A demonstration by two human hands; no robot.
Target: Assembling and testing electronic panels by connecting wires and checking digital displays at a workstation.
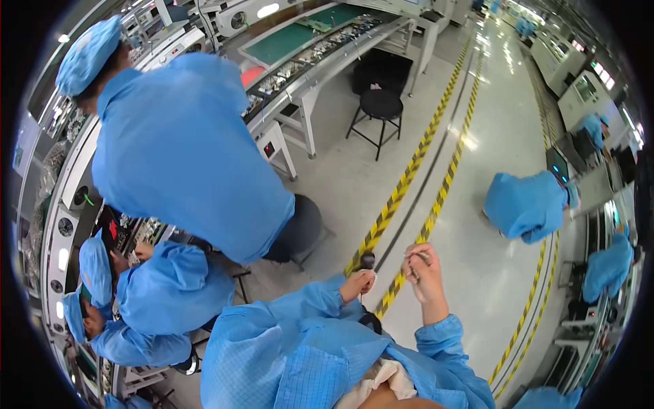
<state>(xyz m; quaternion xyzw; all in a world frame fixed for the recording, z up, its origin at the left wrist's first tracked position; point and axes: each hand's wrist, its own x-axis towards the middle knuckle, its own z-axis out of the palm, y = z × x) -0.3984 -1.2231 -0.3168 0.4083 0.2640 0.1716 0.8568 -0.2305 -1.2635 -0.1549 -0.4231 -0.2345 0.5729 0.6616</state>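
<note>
My left hand (357,285) is in front of my body, its fingers curled closed. A small pale bit shows at its fingertips, too small to name. To its right my right hand (425,276) is raised a little higher, fingers bent in toward the thumb as in a pinch. Something small and greyish seems to be between those fingertips, but its kind cannot be made out. The two hands are apart, both in blue sleeves (439,335). A dark rounded thing (368,260) shows just beyond my left hand, low near the floor.
Yellow-and-black floor tape (436,213) runs ahead along the grey aisle. Close on my left a co-worker in blue (184,150) leans over a production line; others (170,279) sit below. A black stool (381,104) stands by the conveyor (327,54). Another person (524,204) bends over at right.
</note>
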